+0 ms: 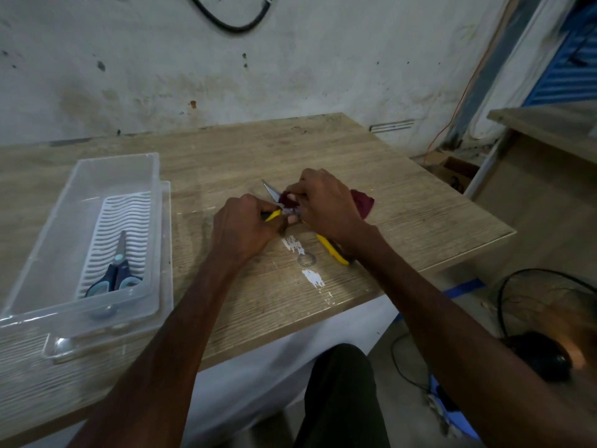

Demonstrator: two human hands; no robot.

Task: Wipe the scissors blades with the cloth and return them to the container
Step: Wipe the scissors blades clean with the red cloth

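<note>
1. Left hand (240,229) is closed round a yellow handle of the scissors (270,191), just right of the container (64,202) and well apart from it. My read is that this grip steadies the tool so the blade can't swing while it's rubbed.
2. Right hand (326,202) is pinched shut on the dark red cloth (363,202), pressed against the scissors near the pivot. One bare blade tip pokes out beyond the hands, pointing away from the person, which looks like the safe way to hold it.
3. The other yellow handle sticks out under the right wrist, so the scissors look spread open, probably to expose each blade face.
4. Inside the container, a second pair, the blue scissors (116,270), lies flat on the ribbed white tray (129,208).
5. The container sits open on the table (355,156), so the return should be an easy drop. The wiping isn't finished, I'd judge.
</note>
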